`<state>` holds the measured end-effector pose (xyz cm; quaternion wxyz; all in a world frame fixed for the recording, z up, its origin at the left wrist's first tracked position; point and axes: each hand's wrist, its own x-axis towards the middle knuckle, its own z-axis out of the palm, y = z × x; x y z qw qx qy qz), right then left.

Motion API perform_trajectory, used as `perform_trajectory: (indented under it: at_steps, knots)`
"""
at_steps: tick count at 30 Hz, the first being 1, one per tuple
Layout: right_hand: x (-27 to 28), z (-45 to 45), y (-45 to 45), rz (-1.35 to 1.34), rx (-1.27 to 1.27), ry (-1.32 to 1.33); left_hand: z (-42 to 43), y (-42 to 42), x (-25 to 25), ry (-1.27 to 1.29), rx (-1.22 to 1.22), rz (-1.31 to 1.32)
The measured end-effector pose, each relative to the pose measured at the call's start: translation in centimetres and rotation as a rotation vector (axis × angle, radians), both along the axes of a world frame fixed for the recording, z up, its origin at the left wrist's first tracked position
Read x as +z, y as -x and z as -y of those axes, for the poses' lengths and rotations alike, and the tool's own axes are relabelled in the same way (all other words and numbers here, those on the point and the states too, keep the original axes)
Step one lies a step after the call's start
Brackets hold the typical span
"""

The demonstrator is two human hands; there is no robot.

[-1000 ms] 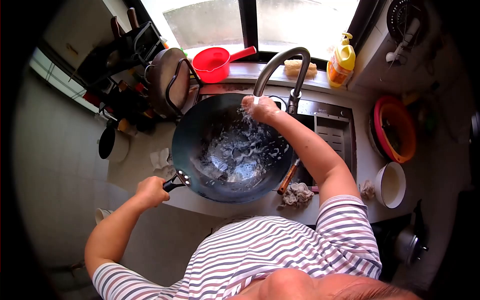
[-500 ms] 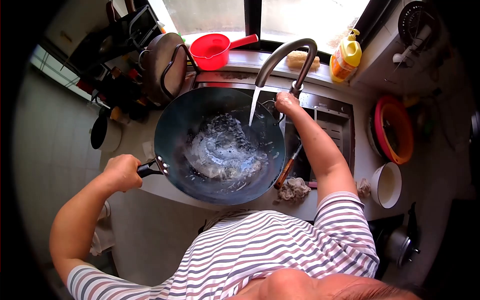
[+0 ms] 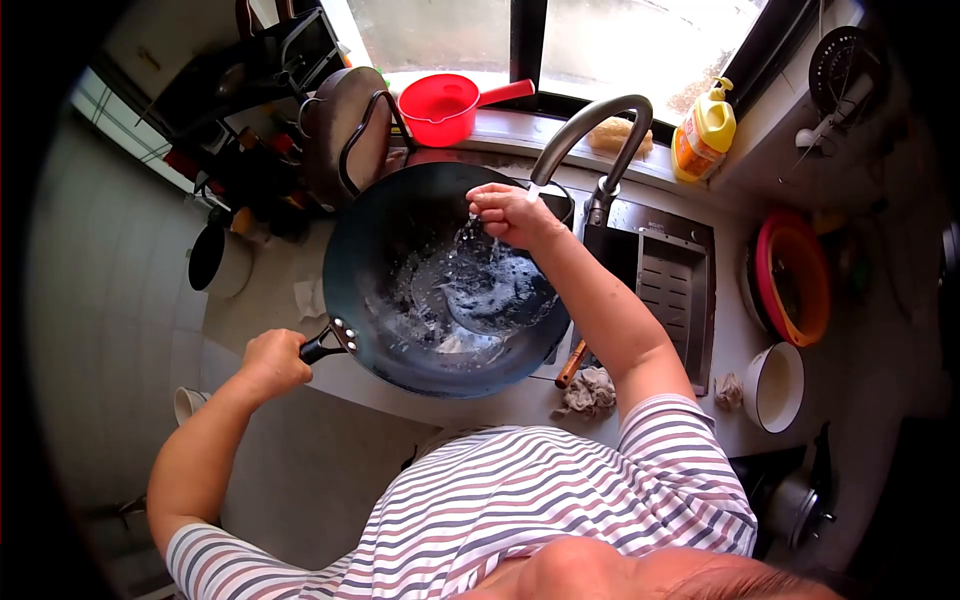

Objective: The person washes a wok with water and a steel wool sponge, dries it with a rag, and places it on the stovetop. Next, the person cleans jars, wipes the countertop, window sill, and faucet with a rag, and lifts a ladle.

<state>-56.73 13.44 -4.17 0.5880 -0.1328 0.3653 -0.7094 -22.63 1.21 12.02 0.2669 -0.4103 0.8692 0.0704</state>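
A large dark wok rests over the sink, with splashing, foamy water inside. My left hand is wrapped round its black handle at the lower left. Over the wok's upper right part, my right hand is held under the curved faucet, fingers stretched to the left and holding nothing. Water from the spout runs onto this hand and falls off it into the wok.
A red dipper and a yellow bottle stand by the window. Right of the wok are a wooden-handled tool, a crumpled rag, a white bowl and colored basins. A round lid leans at upper left.
My right hand has moved from the wok's far-side loop handle, left into the water stream. The wok and my left hand have shifted slightly right since half a second ago.
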Motion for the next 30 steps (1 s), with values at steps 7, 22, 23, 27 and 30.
perform_trajectory:
  at_steps: [7, 22, 23, 27, 30]
  knots:
    - [2.2, 1.3, -0.7, -0.72, 0.074, -0.102, 0.0, -0.8, -2.0, -0.146, 0.126, 0.005]
    - [-1.7, -1.4, 6.5, -2.03, -0.191, -0.802, 0.5, -0.8, -2.9, -0.123, 0.084, -0.055]
    - [-2.4, -1.1, 7.8, -1.846, -0.095, -0.958, 0.5, -0.7, -2.9, -0.099, 0.062, -0.06]
    - [-6.2, -2.1, 10.6, -1.63, -0.012, -0.912, 0.9, -1.2, -3.0, 0.042, -0.101, -0.082]
    - [-7.0, -3.0, 9.8, -1.565, -0.011, -0.864, 1.5, -1.7, -2.8, 0.143, -0.179, -0.125]
